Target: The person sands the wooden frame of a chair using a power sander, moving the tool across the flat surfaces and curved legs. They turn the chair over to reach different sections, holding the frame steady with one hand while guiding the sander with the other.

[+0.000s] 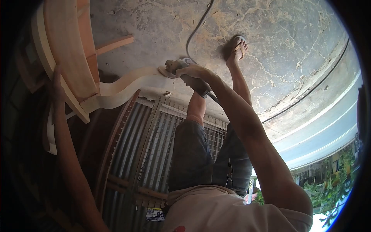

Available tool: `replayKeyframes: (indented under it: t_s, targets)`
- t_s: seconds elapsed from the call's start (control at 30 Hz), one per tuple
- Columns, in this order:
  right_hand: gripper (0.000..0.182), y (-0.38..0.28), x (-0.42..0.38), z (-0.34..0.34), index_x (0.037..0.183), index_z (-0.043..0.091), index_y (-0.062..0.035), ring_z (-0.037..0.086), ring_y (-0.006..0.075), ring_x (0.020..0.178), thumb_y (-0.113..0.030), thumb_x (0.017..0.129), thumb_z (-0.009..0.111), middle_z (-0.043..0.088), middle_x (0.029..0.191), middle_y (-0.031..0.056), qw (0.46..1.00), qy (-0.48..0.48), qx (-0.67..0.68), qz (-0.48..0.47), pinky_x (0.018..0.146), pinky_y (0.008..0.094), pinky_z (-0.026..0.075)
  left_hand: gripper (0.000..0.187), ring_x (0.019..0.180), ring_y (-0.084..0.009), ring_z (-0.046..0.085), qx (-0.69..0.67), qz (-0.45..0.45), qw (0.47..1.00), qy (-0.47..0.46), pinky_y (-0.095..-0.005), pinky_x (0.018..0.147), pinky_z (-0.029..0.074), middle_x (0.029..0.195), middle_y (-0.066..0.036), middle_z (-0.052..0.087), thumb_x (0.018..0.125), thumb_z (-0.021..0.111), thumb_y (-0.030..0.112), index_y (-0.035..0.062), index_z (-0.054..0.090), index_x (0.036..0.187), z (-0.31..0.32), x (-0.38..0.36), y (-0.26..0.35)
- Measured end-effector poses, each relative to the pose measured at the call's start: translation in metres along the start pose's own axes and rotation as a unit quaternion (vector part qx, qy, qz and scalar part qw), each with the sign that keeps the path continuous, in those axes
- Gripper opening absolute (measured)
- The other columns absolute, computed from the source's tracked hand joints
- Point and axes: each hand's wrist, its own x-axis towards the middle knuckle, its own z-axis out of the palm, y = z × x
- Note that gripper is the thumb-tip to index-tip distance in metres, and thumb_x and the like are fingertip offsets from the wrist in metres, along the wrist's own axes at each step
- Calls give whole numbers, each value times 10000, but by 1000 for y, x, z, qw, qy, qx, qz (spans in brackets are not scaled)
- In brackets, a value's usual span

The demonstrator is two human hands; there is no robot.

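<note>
My right hand grips an electric sander, whose disc presses on the end of a pale curved wooden leg. That leg belongs to an unfinished wooden furniture frame at the upper left. My left hand clasps the frame's curved outer edge, arm stretched along the left side. The sander's cord runs away across the cracked concrete floor.
My sandalled foot stands on the concrete past the sander. A metal grille with wooden slats lies under my legs. A black cable curves along the floor's edge at right, with a painted kerb and greenery beyond.
</note>
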Motion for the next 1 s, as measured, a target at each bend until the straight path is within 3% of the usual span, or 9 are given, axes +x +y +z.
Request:
replayKeyframes:
  t_s: [0.1,0.2,0.3,0.5,0.6,0.7,0.8,0.9,1.0]
  targets:
    - [773,2,16,1,1347,588,59,749,236,710,-413,797,857,710,922,140,997,35,-62,-24,570,365,605,415,1459,-308,556,34,24,999,-26,-431,1221,441,1575,-175,577,1182,450,214,118,595,1559,0,-5,-9]
    - [745,8,6,2,1324,627,49,754,236,717,-407,782,860,730,946,157,998,31,-46,-20,596,371,607,406,1401,-371,619,76,51,996,9,-455,1154,523,1523,-186,618,1140,560,165,125,615,1540,0,-3,0]
    - [718,13,-11,-3,1301,666,38,759,235,723,-401,767,863,750,971,174,999,33,-36,-14,622,378,608,425,1379,-383,638,97,78,992,29,-471,1120,565,1518,-186,619,1127,530,76,139,603,1540,-4,0,11]
    - [667,-19,10,-2,1273,696,35,752,230,713,-415,800,833,749,934,157,999,7,-43,-10,598,367,601,423,1438,-363,576,52,38,998,-14,-447,1215,470,1562,-173,577,1157,482,114,164,569,1568,-9,3,6]
    - [595,-25,9,4,1008,816,45,795,236,773,-508,788,838,798,865,139,999,28,-35,-15,726,347,617,490,1461,-341,564,-48,-23,999,-10,-417,1208,439,1532,-190,612,1131,602,374,96,631,1534,-6,2,13]
    - [604,-9,4,0,1027,798,61,786,249,738,-482,769,854,783,868,148,999,24,1,-37,666,359,615,563,1439,-328,575,-238,-167,957,11,-412,1192,445,1530,-181,611,1104,626,449,67,650,1516,-11,12,41]
    - [565,13,-1,-16,1199,729,-8,743,223,696,-428,830,814,733,930,125,997,27,-61,-24,583,359,600,451,1414,-360,615,86,55,995,-14,-458,1156,529,1539,-168,616,1120,529,66,136,562,1565,-4,2,0]
    - [573,9,-23,-17,1238,701,-12,734,224,684,-405,838,816,719,953,115,997,-2,37,65,577,360,601,453,1374,-381,640,57,59,996,-23,-468,1139,540,1505,-179,637,1113,540,71,128,560,1562,3,0,-17]
    - [599,11,0,-7,1279,688,-1,742,230,675,-376,832,828,731,948,123,999,9,29,-20,574,363,608,422,1372,-355,629,63,122,989,58,-451,1145,518,1472,-189,638,1123,588,182,112,589,1539,-18,12,50]
